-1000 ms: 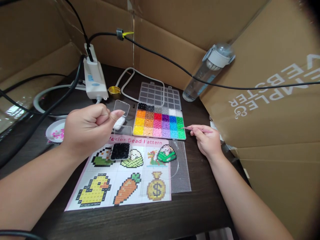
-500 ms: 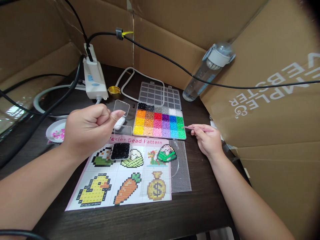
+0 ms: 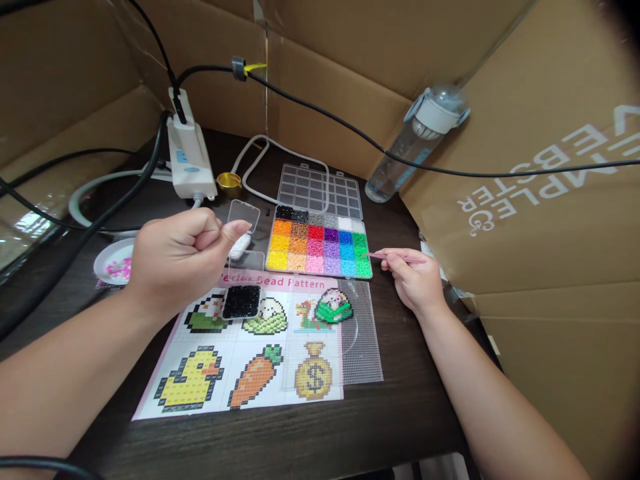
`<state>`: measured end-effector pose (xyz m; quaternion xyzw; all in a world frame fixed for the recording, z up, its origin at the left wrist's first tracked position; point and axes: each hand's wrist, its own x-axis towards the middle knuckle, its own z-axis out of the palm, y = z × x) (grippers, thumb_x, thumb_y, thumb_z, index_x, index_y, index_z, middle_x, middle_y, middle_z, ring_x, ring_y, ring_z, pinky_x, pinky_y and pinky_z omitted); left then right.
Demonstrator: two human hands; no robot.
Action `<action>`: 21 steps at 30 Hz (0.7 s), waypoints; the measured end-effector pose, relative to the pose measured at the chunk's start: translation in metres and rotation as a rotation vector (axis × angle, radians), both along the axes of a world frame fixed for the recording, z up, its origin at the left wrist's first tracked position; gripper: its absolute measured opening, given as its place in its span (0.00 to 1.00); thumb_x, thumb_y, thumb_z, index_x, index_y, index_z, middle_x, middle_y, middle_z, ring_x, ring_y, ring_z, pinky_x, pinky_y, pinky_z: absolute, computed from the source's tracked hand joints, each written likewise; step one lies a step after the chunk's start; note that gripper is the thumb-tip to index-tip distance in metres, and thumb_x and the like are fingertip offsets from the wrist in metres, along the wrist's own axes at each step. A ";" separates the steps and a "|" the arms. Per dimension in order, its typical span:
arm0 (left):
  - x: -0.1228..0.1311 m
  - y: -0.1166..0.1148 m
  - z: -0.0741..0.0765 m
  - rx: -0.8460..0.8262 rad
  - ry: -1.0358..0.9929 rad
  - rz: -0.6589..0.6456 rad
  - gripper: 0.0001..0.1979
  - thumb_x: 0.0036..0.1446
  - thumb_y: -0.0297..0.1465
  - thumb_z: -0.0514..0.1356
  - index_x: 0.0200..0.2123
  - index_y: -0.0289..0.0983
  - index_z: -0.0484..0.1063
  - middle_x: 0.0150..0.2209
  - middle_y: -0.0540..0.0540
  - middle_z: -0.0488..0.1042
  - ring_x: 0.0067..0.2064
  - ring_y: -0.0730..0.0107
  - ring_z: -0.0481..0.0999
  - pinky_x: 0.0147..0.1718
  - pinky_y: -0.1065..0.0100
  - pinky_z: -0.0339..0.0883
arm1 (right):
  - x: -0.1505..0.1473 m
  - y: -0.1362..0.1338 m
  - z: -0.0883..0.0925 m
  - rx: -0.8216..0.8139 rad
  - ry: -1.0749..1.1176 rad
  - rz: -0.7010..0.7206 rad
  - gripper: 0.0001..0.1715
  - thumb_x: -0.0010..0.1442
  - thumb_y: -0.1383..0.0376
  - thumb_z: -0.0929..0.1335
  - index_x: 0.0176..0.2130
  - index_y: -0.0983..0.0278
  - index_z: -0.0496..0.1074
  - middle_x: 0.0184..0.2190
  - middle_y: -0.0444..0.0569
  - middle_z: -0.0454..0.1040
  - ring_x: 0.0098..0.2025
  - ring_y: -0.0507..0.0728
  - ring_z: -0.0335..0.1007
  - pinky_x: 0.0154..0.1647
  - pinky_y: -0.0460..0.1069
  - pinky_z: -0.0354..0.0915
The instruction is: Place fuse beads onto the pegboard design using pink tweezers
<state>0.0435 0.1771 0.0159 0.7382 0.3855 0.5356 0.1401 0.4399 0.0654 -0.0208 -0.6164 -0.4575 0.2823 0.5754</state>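
Observation:
My right hand point(image 3: 416, 277) pinches pink tweezers point(image 3: 387, 255), their tip at the green beads point(image 3: 361, 253) on the right side of the bead box point(image 3: 320, 273). My left hand point(image 3: 183, 257) is a closed fist with the thumb stretched out, held above the table's left side; nothing shows in it. Below it lie the pattern sheet point(image 3: 200, 337) and a small open case of black beads point(image 3: 242, 302). On a clear pegboard point(image 3: 367, 353), overlapping the sheet, sits a bead rice ball point(image 3: 334, 307) in green, white and pink with a dark outline.
A small case of white beads point(image 3: 240, 247), a plate with pink beads point(image 3: 107, 263) and a gold cup point(image 3: 230, 185) stand at the left. Behind are a power strip point(image 3: 193, 167) and a water bottle point(image 3: 407, 150). A black cable point(image 3: 325, 120) crosses above; cardboard walls point(image 3: 550, 253) surround the table.
The tweezers' tip has shifted very slightly left over the green beads. My left hand stays in place.

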 end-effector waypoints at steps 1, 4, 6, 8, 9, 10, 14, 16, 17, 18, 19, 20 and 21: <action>0.000 0.000 0.000 -0.001 0.000 0.001 0.36 0.71 0.39 0.74 0.28 0.44 0.46 0.24 0.60 0.50 0.26 0.75 0.49 0.23 0.68 0.45 | 0.000 0.000 0.000 0.000 0.007 0.000 0.21 0.62 0.44 0.88 0.38 0.57 0.95 0.43 0.58 0.97 0.36 0.61 0.84 0.41 0.58 0.82; 0.000 -0.001 0.001 -0.008 -0.001 -0.004 0.36 0.71 0.39 0.74 0.28 0.44 0.47 0.24 0.60 0.50 0.26 0.75 0.49 0.23 0.68 0.46 | 0.000 0.000 0.001 -0.005 0.018 -0.001 0.20 0.61 0.44 0.89 0.38 0.56 0.95 0.43 0.58 0.97 0.36 0.60 0.84 0.41 0.58 0.81; 0.000 -0.001 0.001 -0.008 0.001 -0.007 0.36 0.71 0.39 0.74 0.28 0.44 0.46 0.24 0.60 0.50 0.26 0.75 0.49 0.23 0.68 0.47 | 0.000 0.000 0.001 -0.007 0.018 -0.003 0.20 0.60 0.45 0.89 0.37 0.57 0.94 0.42 0.58 0.97 0.36 0.60 0.84 0.41 0.58 0.82; 0.000 -0.002 0.001 -0.008 0.005 -0.004 0.36 0.71 0.39 0.74 0.28 0.45 0.46 0.24 0.60 0.50 0.26 0.75 0.49 0.23 0.68 0.47 | 0.000 0.000 0.000 -0.007 0.013 -0.004 0.21 0.61 0.44 0.89 0.37 0.57 0.94 0.42 0.58 0.97 0.37 0.60 0.85 0.42 0.58 0.82; 0.000 -0.002 0.000 -0.008 0.009 -0.002 0.36 0.71 0.39 0.74 0.28 0.45 0.46 0.24 0.60 0.50 0.26 0.75 0.50 0.23 0.68 0.47 | 0.000 0.000 0.000 -0.006 0.010 -0.004 0.21 0.61 0.44 0.89 0.37 0.57 0.94 0.43 0.58 0.97 0.37 0.60 0.85 0.43 0.58 0.82; 0.000 -0.002 0.000 -0.004 0.011 0.001 0.36 0.71 0.39 0.74 0.28 0.45 0.46 0.24 0.60 0.50 0.26 0.75 0.50 0.23 0.68 0.47 | 0.001 0.000 0.000 -0.006 0.007 -0.003 0.21 0.61 0.44 0.89 0.37 0.57 0.94 0.43 0.58 0.97 0.37 0.61 0.85 0.43 0.58 0.82; -0.001 0.000 -0.001 0.008 0.013 0.005 0.37 0.72 0.40 0.74 0.28 0.45 0.46 0.24 0.60 0.50 0.26 0.74 0.49 0.23 0.67 0.46 | 0.002 0.001 -0.001 -0.010 -0.006 0.008 0.22 0.62 0.43 0.88 0.38 0.57 0.93 0.43 0.58 0.96 0.37 0.62 0.86 0.42 0.59 0.83; -0.001 0.000 -0.001 0.000 0.011 0.004 0.37 0.72 0.41 0.74 0.28 0.45 0.46 0.24 0.60 0.50 0.26 0.74 0.48 0.23 0.66 0.46 | 0.002 0.001 -0.001 -0.011 -0.008 0.011 0.22 0.62 0.43 0.88 0.38 0.57 0.93 0.43 0.58 0.96 0.37 0.62 0.86 0.42 0.59 0.83; -0.001 0.000 -0.001 -0.009 0.010 0.003 0.37 0.72 0.41 0.75 0.28 0.45 0.46 0.24 0.60 0.50 0.26 0.74 0.48 0.23 0.66 0.46 | 0.002 0.001 -0.001 -0.011 -0.008 0.010 0.21 0.62 0.43 0.88 0.38 0.57 0.93 0.42 0.58 0.96 0.37 0.62 0.86 0.42 0.59 0.83; -0.001 0.000 -0.001 -0.020 0.008 0.006 0.37 0.71 0.41 0.75 0.28 0.45 0.46 0.24 0.60 0.50 0.27 0.74 0.48 0.24 0.66 0.45 | 0.002 0.001 -0.001 -0.011 -0.007 0.009 0.21 0.62 0.44 0.88 0.38 0.57 0.94 0.42 0.58 0.96 0.37 0.62 0.86 0.42 0.59 0.83; -0.001 -0.001 -0.001 -0.028 0.006 0.009 0.37 0.71 0.40 0.75 0.28 0.44 0.46 0.24 0.60 0.50 0.27 0.74 0.48 0.24 0.66 0.45 | 0.002 0.000 -0.001 -0.011 -0.006 0.007 0.20 0.61 0.44 0.88 0.37 0.57 0.94 0.42 0.57 0.96 0.37 0.62 0.86 0.42 0.59 0.82; -0.001 -0.001 -0.001 -0.035 0.003 0.011 0.37 0.70 0.40 0.75 0.28 0.44 0.46 0.23 0.60 0.50 0.27 0.74 0.48 0.24 0.66 0.45 | 0.002 0.000 -0.001 -0.011 -0.006 0.004 0.20 0.61 0.45 0.88 0.37 0.57 0.94 0.42 0.57 0.96 0.37 0.62 0.85 0.42 0.59 0.82; 0.000 -0.001 -0.001 -0.040 -0.001 0.014 0.37 0.70 0.40 0.75 0.27 0.44 0.46 0.23 0.60 0.50 0.27 0.74 0.48 0.24 0.66 0.46 | 0.001 0.000 -0.001 -0.010 -0.004 0.002 0.19 0.61 0.45 0.89 0.37 0.57 0.94 0.42 0.57 0.97 0.37 0.61 0.85 0.42 0.59 0.82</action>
